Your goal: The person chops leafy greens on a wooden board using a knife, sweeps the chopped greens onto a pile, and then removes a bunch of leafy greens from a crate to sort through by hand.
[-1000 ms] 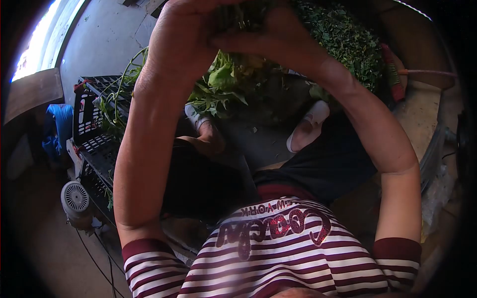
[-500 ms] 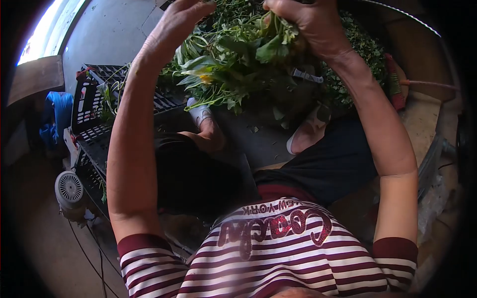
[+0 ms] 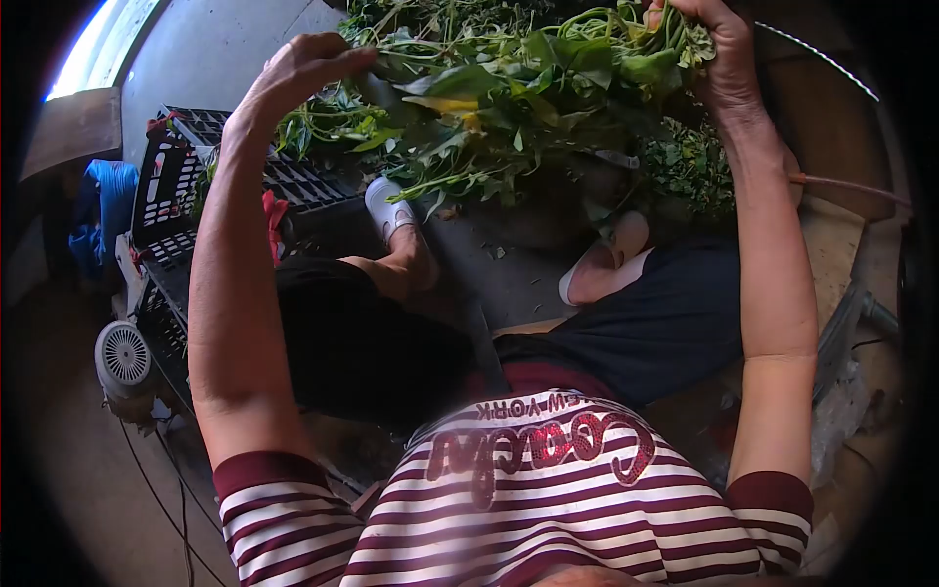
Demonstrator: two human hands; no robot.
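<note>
She's sitting low with both arms stretched out in front of her, and the big bunch of leafy greens (image 3: pixel 509 108) hangs in the air between her hands, above her feet and the grey floor (image 3: pixel 509 284). Her right hand (image 3: pixel 709 44) is clenched round the stem end, up by the far right. Her left hand (image 3: pixel 298 68) is curled at the bunch's other side, fingertips pinching a leaf or stalk at its edge; how firm that pinch is I can't tell.

What worries me is how loose the bundle looks. Leaves and thin stalks droop and splay out below the grip, so I'd guess a tug from the left side could tear a leaf off or pull strands free, and they'd drop by her white shoes (image 3: pixel 389 207) among the scraps lying there. The black crate (image 3: pixel 181 186) at the floor's left side has stems trailing over it, which could snag too.
</note>
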